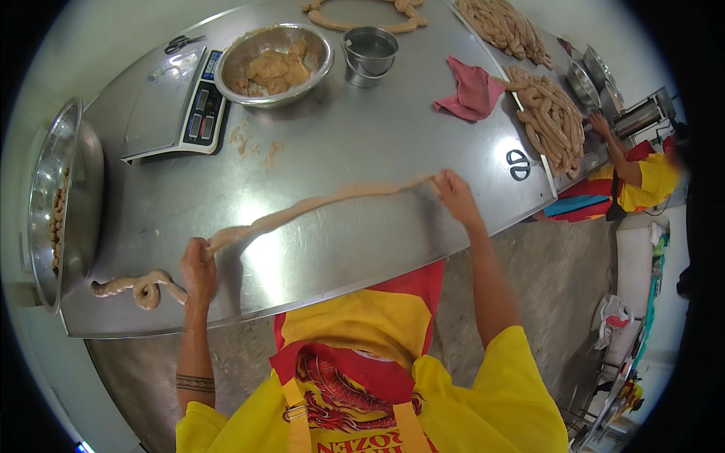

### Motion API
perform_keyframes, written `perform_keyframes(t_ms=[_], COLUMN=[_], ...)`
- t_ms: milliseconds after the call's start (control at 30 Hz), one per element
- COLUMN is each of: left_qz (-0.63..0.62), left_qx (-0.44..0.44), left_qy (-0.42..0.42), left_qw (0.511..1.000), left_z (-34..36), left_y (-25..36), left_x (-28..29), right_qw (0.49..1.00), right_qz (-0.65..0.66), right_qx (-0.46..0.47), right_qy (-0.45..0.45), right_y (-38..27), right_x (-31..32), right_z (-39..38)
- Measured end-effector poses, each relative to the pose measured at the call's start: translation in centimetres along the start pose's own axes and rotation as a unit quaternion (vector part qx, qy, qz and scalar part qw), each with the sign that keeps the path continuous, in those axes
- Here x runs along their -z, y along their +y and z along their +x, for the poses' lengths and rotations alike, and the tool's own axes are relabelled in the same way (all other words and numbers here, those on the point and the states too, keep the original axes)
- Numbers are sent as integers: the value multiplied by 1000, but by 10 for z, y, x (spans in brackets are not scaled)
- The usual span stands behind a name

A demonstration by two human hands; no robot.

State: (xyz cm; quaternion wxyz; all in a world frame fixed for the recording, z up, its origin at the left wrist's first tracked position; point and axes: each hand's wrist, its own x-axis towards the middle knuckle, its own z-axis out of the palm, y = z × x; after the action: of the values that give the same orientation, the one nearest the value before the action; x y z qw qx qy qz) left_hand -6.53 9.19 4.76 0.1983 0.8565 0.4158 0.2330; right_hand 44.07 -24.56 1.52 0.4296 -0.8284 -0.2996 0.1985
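Observation:
A long pale sausage casing with filling (325, 198) stretches across the steel table in a twisted, segmented line between my hands. My left hand (198, 264) is closed round its left part near the front edge. A coiled length of sausage (147, 294) lies on the table just left of that hand. My right hand (455, 194) pinches the casing's thin right end, held out over the table. Beyond the casing lie small smears of meat (272, 155).
Table (370, 143) holds a scale (162, 113), meat bowl (273, 68), steel containers (370, 53), pink cloth (468, 94), sausage piles (547, 124) and a sausage ring (362, 23). A large basin (84, 189) stands left. A co-worker (646, 189) works at right, beside bowls (585, 83).

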Motion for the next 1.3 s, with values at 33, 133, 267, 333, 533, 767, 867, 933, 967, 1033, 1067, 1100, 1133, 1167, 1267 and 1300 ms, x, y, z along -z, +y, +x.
perform_keyframes(t_ms=[33, 133, 267, 333, 533, 767, 867, 933, 967, 1033, 1067, 1100, 1133, 1167, 1267, 1300], left_qz=[39, 132, 89, 103, -60, 86, 71, 78, 77, 76, 57, 41, 25, 29, 59, 23], left_qx=[7, -28, -22, 9, 11, -76, -86, -98, -97, -92, -94, -93, -90, -106, -95, -55], left_qy=[-41, -160, -296, -196, 25, -9, 36, 50, 36, 18, 31, 31, 28, 40, 23, 11], left_qw=[998, 978, 951, 975, 998, 993, 993, 991, 992, 993, 993, 994, 995, 993, 994, 998], left_z=[-1, -23, -73, -74, -48, -49, -48, -47, -47, -44, -44, -42, -41, -40, -31, -29], left_y=[1, 13, 36, 44, 50, 48, 55, 58, 59, 60, 60, 61, 62, 63, 64, 63], left_x=[10, 39, 51, 18, -97, -89, -93, -93, -91, -85, -83, -82, -83, -85, -95, -93], right_qw=[995, 979, 963, 974, 914, 912, 920, 932, 934, 942, 943, 934, 938, 931, 952, 962], right_qz=[48, 45, -254, -192, 47, -35, -103, -105, -109, -127, -157, -204, -206, -197, -245, -193], right_qx=[-75, -186, 12, 80, 306, 355, 335, 317, 323, 304, 294, 291, 262, 267, 163, 183], right_qy=[-49, -69, 94, 85, -262, -204, -175, -140, -105, -68, -11, 34, 89, 153, 84, 65], right_y=[3, 17, -13, -63, -212, -151, -129, -115, -106, -86, -75, -64, -54, -46, -21, -14], right_x=[12, 44, 0, -75, -315, -281, -256, -233, -215, -172, -144, -119, -95, -76, -50, -47], right_z=[16, 51, 36, 0, -106, -53, -32, -21, -17, -11, -14, -16, -22, -28, -24, -19])
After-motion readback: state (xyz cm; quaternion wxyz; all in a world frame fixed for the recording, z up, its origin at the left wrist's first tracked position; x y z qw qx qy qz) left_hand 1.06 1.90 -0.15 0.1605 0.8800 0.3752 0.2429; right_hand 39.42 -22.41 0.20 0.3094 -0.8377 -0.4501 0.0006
